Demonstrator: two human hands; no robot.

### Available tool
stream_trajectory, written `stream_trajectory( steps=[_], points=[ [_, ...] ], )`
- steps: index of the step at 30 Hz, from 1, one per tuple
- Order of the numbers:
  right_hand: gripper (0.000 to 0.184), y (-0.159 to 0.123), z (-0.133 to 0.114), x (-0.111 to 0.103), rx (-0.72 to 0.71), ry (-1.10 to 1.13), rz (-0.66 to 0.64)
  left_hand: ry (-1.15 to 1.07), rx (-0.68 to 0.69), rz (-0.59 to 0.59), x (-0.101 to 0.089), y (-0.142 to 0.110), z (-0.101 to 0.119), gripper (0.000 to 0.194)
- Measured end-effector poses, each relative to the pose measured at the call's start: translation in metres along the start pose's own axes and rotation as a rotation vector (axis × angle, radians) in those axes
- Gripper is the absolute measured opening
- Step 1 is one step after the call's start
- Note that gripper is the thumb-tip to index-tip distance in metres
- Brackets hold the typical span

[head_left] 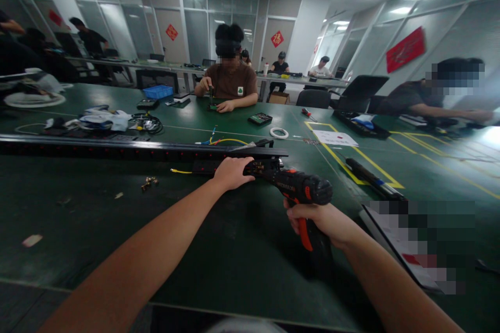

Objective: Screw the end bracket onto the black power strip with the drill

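My right hand (318,217) is wrapped round the handle of a black-and-orange cordless drill (302,186). The drill points left, its front end at the right end of a long black metal strip (156,151) with a row of red marks. My left hand (233,173) grips that strip close to the drill's tip; its fingertips are partly hidden. Inside the strip's end, small brass-coloured parts show, too small to make out. Yellow and blue wires (224,140) come out behind the strip. Several small brass pieces (149,183) lie on the table left of my left hand.
Across the green table (234,250) a person (230,78) works on a small board. Farther back are a blue basket (158,92), a roll of white tape (279,133) and a red-handled screwdriver (307,112). At right lie a black tool (375,179) and a clipboard (385,239).
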State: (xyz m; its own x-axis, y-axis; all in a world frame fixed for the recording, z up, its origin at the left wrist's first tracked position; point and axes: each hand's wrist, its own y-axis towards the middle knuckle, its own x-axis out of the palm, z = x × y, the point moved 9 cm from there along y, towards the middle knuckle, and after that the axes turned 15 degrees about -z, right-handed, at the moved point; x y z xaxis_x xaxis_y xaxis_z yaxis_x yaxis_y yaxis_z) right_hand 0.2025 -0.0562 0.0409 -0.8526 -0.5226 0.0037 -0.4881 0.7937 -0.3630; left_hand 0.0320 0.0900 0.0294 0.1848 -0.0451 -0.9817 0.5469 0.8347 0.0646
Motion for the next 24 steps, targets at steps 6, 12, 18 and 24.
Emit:
stream_trajectory(
  steps=[6,12,18,24],
  points=[
    [0.022,0.0005,0.0011,0.001,0.016,0.01,-0.007,-0.009,0.001,-0.007,-0.0006,-0.0007,0.001,0.068],
    [0.02,-0.0009,-0.0011,0.0011,-0.006,0.002,0.004,-0.012,-0.008,-0.018,-0.0009,-0.0009,0.0013,0.069],
    [0.021,-0.0001,-0.0034,0.0015,-0.019,-0.021,-0.007,-0.003,0.005,0.003,-0.0015,-0.001,0.0011,0.069],
    [0.022,-0.0009,-0.0019,0.0013,-0.002,-0.016,-0.002,0.0,0.009,0.005,-0.0014,-0.0009,0.0009,0.068]
  ],
)
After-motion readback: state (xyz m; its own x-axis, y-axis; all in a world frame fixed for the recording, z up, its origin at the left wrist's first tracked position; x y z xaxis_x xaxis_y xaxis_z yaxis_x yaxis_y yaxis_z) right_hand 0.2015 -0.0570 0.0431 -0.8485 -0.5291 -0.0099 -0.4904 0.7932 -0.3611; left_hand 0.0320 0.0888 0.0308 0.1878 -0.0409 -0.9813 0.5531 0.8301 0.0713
